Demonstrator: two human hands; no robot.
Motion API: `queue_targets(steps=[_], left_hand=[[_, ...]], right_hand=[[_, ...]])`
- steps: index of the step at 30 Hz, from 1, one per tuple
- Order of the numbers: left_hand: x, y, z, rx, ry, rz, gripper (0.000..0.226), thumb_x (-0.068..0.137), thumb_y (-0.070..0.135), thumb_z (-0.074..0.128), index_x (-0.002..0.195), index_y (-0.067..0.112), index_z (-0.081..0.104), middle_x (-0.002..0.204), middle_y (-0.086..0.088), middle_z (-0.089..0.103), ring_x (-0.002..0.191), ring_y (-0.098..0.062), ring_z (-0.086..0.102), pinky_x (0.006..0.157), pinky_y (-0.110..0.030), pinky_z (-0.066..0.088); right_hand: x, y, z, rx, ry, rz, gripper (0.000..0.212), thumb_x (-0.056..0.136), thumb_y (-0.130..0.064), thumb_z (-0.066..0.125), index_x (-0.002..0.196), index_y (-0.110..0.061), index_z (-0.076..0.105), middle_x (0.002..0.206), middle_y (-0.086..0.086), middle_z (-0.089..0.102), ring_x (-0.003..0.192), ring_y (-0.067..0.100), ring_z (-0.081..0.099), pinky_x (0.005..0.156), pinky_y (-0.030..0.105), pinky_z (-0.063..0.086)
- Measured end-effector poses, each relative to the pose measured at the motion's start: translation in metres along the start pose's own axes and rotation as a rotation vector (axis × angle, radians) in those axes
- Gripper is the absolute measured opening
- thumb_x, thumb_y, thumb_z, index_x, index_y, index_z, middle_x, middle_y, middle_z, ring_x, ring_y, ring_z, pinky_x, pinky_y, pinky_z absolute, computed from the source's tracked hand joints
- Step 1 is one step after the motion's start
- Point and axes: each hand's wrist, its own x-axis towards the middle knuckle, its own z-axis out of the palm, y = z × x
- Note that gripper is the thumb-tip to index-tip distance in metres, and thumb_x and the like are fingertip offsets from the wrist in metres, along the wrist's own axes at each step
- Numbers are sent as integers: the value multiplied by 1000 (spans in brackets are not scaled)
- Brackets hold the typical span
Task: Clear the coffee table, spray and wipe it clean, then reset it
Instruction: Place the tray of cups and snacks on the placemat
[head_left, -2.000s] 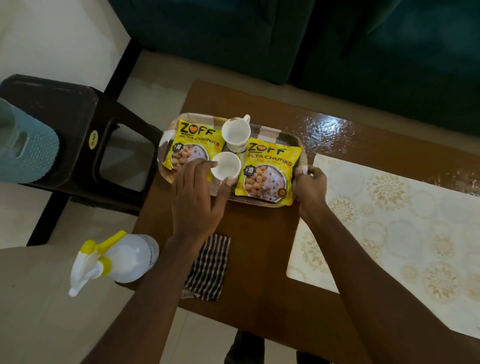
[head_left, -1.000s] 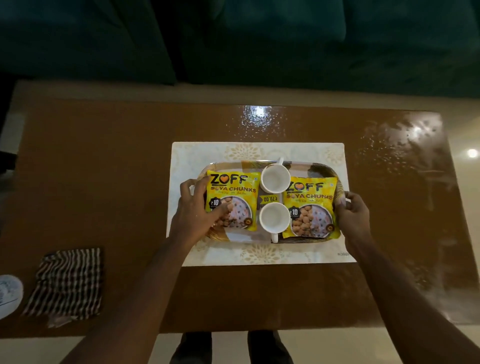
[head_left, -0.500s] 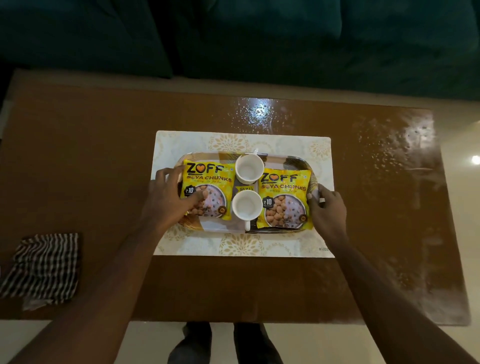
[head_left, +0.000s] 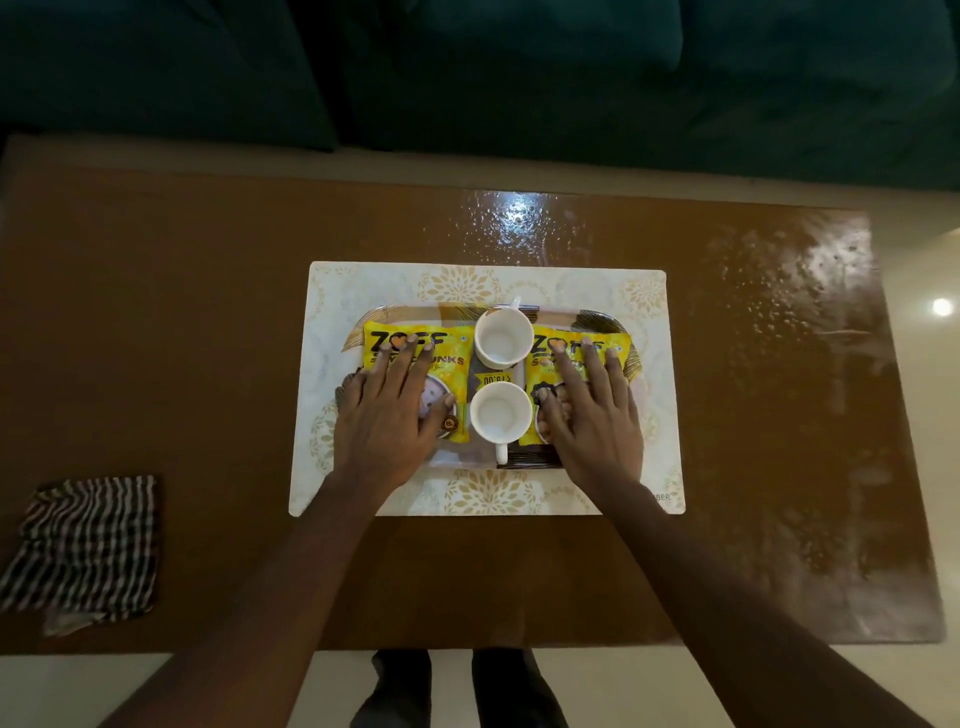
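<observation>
Dark teal upholstered sofa (head_left: 571, 78) across the far side, a darker gap between two of its cushions. Just in front of the sofa, pale glossy tiled floor (head_left: 924, 395). On that floor, near the sofa's right end, small round bright light reflection (head_left: 942, 307).

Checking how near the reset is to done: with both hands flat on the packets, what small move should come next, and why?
Probably lift the left hand and right hand up off the left packet and right packet: they lie flat there, the tray sits on the placemat, and the far cup and near cup stand upright between the packets, so nothing seems left to adjust.
</observation>
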Motion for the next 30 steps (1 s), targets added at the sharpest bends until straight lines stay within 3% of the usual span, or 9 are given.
queue_targets(steps=[5, 9, 12, 18, 25, 30], left_hand=[[-3, 1, 1, -17, -10, -68, 72, 93, 65, 25, 152, 24, 28, 161, 1, 23, 149, -24, 19, 110, -54, 28], [-6, -6, -2, -85, -45, -202, 84, 85, 76, 31, 154, 29, 19, 164, 5, 11, 151, -25, 5, 108, -61, 24], [-6, -14, -1, -131, -68, -169, 93, 80, 76, 37, 155, 25, 19, 164, 1, 12, 151, -29, 3, 108, -61, 32], [0, -30, -3, -162, -51, -106, 97, 78, 80, 35, 155, 22, 20, 163, 0, 14, 151, -28, 1, 113, -57, 28], [0, -31, -1, -128, -69, -92, 97, 79, 79, 28, 155, 20, 19, 163, -2, 14, 151, -29, 1, 114, -57, 28], [-1, -29, -2, -136, -80, -103, 98, 78, 79, 25, 156, 21, 15, 164, -2, 10, 151, -28, -3, 116, -56, 23]], right_hand=[[-1, 4, -4, 66, 30, -46, 57, 101, -56, 34, 154, -42, 22, 166, -9, 9, 153, 15, -2, 120, 50, 16], [-4, 24, -12, 201, 107, 105, 66, 94, -65, 36, 154, -39, 27, 166, -2, 12, 153, 20, 4, 120, 51, 18], [-8, 26, -5, 331, 62, 158, 73, 91, -69, 36, 155, -40, 20, 167, -3, 6, 153, 19, -2, 120, 48, 15], [-13, 14, 5, 359, 78, 207, 73, 90, -68, 36, 156, -42, 17, 167, -3, 2, 153, 17, -7, 115, 38, 6], [-12, 20, 7, 373, 69, 194, 70, 93, -60, 44, 155, -41, 19, 167, -4, 2, 153, 18, -7, 118, 44, 8], [-9, 24, 6, 371, 53, 162, 73, 91, -67, 39, 156, -41, 19, 167, -4, 2, 153, 18, -7, 117, 44, 9]])
